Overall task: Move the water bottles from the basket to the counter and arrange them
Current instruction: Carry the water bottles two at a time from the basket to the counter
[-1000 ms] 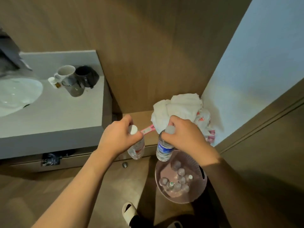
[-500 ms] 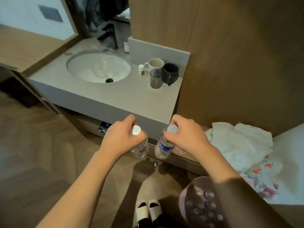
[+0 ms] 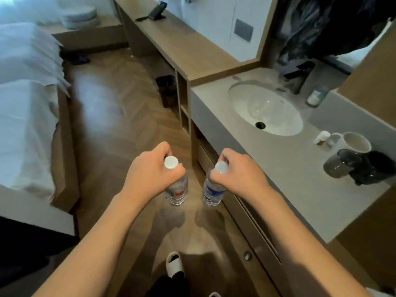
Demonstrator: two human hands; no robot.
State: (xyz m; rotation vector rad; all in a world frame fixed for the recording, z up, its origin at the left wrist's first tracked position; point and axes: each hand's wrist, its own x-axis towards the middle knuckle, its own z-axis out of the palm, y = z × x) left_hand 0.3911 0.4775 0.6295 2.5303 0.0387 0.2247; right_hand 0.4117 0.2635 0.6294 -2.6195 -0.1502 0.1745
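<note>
Counter: grey counter with a sink; mugs near its right end.
Floor: wood floor, seemingly a bed at left.
Left hand: left hand fingers curled round the neck of a red-labelled bottle, hanging over the floor.
Right hand: right hand grips a blue-labelled bottle just beside the counter's front edge.

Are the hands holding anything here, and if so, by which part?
Yes. The left hand grips a red-labelled bottle at its neck, just under the cap; the right hand grips a blue-labelled bottle likewise.
</note>
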